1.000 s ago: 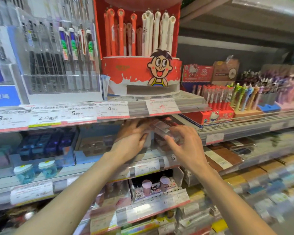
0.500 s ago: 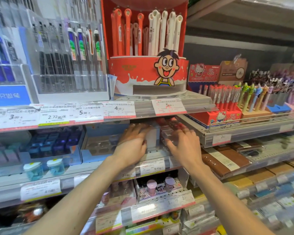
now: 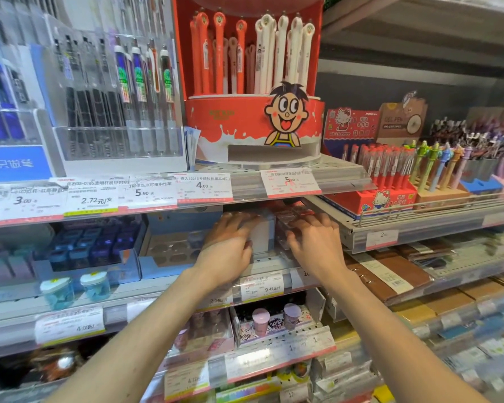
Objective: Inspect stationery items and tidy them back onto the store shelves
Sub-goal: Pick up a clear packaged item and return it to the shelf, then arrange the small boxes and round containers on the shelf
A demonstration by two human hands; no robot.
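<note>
Both hands reach into the second shelf (image 3: 269, 261) under the price-tag strip. My left hand (image 3: 227, 248) rests on the left side and top of a small white box (image 3: 262, 234), fingers curled over it. Just right of that box, my right hand (image 3: 313, 239) lies palm down with spread fingers on clear plastic packs with reddish contents (image 3: 288, 216). Most of these packs are hidden by the hand and the shelf above. Whether either hand actually grips its item is unclear.
A red cartoon pen display (image 3: 253, 123) stands on the shelf above, with racks of pens (image 3: 114, 106) to its left. A blue tray (image 3: 169, 251) lies left of the box. Brown notebooks (image 3: 390, 274) and a wire-railed shelf of character pens (image 3: 419, 175) are at right. Price tags line every shelf edge.
The clear pack held in front of the shelf a second ago has gone into the shelf. Both hands moved deeper in and now rest flat on the items.
</note>
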